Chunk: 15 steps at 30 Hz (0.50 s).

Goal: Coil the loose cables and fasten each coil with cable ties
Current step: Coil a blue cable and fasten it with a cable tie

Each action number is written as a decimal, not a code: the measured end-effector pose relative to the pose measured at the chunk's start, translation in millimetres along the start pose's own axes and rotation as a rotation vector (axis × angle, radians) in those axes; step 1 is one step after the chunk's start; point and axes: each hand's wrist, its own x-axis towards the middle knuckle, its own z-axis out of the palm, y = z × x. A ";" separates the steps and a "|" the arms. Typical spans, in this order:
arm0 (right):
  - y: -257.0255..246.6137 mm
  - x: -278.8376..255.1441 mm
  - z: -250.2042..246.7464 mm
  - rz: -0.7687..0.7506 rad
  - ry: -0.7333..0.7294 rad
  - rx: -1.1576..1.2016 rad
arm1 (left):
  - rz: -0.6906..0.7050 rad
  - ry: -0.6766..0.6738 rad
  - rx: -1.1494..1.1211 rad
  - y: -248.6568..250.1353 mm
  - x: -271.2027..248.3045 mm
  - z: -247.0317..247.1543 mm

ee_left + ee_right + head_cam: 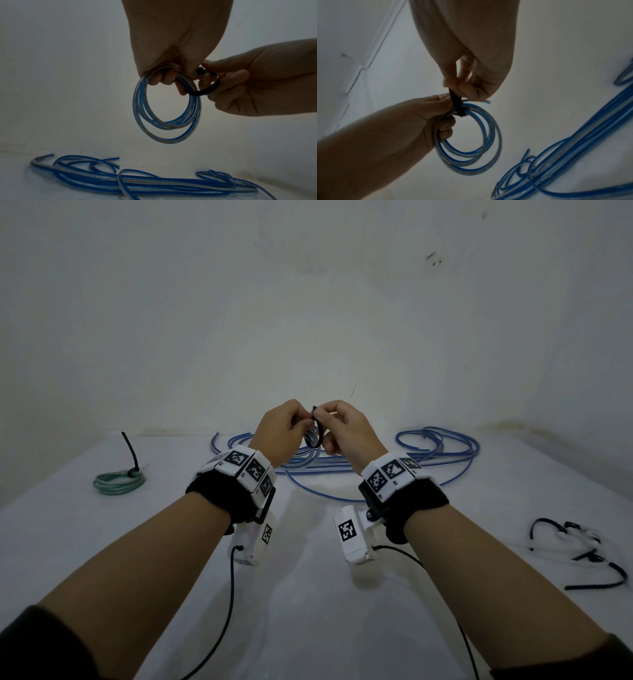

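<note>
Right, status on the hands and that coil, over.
Left hand grips the blue coil. Right hand pinches the black tie, looped round it, not cinched. Nothing in the way.

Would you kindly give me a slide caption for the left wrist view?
Left hand holds a blue cable coil while the right hand loops a black cable tie around it.
</note>
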 end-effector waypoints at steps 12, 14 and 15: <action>-0.8 26.1 -18.5 0.182 0.254 0.049 | 0.114 -0.199 -0.066 7.5 -11.0 -0.8; 0.2 29.1 -20.3 0.190 0.271 0.043 | 0.117 -0.220 -0.092 5.4 -10.2 -1.2; 0.4 30.6 -20.9 0.197 0.281 0.047 | 0.121 -0.231 -0.101 5.0 -10.6 -1.3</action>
